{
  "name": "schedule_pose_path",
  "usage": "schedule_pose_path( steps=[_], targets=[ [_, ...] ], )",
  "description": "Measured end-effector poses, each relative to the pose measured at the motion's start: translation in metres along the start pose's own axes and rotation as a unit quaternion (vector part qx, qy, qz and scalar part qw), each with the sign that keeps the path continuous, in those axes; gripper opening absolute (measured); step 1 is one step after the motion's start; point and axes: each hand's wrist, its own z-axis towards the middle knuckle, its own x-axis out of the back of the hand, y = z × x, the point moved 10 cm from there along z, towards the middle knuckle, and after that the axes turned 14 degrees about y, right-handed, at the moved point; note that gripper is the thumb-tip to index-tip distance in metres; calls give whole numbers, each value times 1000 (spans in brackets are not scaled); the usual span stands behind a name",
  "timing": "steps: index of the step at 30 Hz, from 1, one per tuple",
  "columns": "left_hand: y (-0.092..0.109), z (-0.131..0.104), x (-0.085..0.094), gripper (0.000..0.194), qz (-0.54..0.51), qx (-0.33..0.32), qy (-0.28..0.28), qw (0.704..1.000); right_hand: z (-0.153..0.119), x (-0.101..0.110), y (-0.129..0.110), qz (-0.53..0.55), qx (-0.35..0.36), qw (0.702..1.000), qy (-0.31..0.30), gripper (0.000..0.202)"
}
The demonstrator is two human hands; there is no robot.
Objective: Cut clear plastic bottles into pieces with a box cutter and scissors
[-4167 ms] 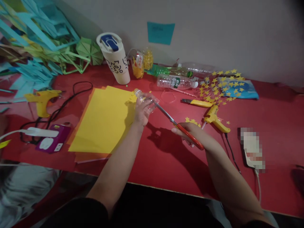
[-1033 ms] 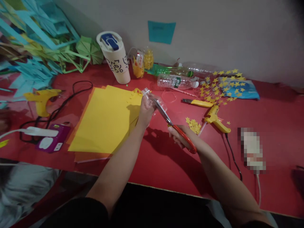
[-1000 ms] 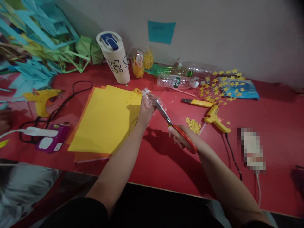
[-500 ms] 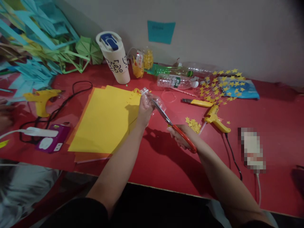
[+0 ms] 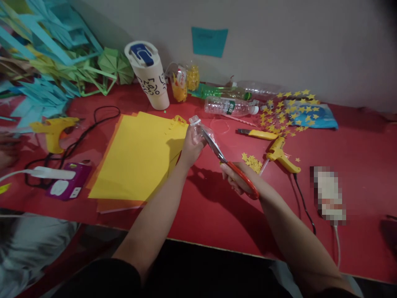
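My left hand (image 5: 191,147) is closed around a clear plastic bottle piece (image 5: 194,123), its neck pointing up and away from me. In my right hand (image 5: 233,179) are scissors (image 5: 240,177) with red handles. Their metal blades reach up and left to the plastic, beside my left fingers. Whether the blades are parted at the plastic I cannot tell. Left of my hands lies a stack of yellow paper (image 5: 136,157) with orange sheets beneath. A small pile of yellow paper stars (image 5: 252,163) lies just beyond my right hand.
Behind stand a white tumbler (image 5: 151,78) and a lying clear bottle (image 5: 221,106). To the right are a utility knife (image 5: 259,134), a yellow glue gun (image 5: 283,156) and a pixelated phone-like object (image 5: 329,194). Another glue gun (image 5: 54,132), a purple power strip (image 5: 68,182) and another person's hand (image 5: 6,149) are at left.
My left hand and the bottle piece have shifted slightly right, and the piece's neck has turned a little. The scissors have moved slightly right with my right hand.
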Motion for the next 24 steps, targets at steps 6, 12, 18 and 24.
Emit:
schedule_pose_path(
  steps=[6,12,18,24],
  targets=[
    [0,1,0,50,3,-3,-9,1000,3,3,5,-12,-25,999,16,54],
    [3,0,0,48,2,-9,-12,1000,8,3,10,-28,-37,999,20,56],
    [9,-1,0,47,6,-8,-1,1000,10,5,12,-63,-53,996,37,52],
    [11,-1,-1,46,6,-20,-14,1000,9,6,11,-58,-58,996,31,53]
  ],
)
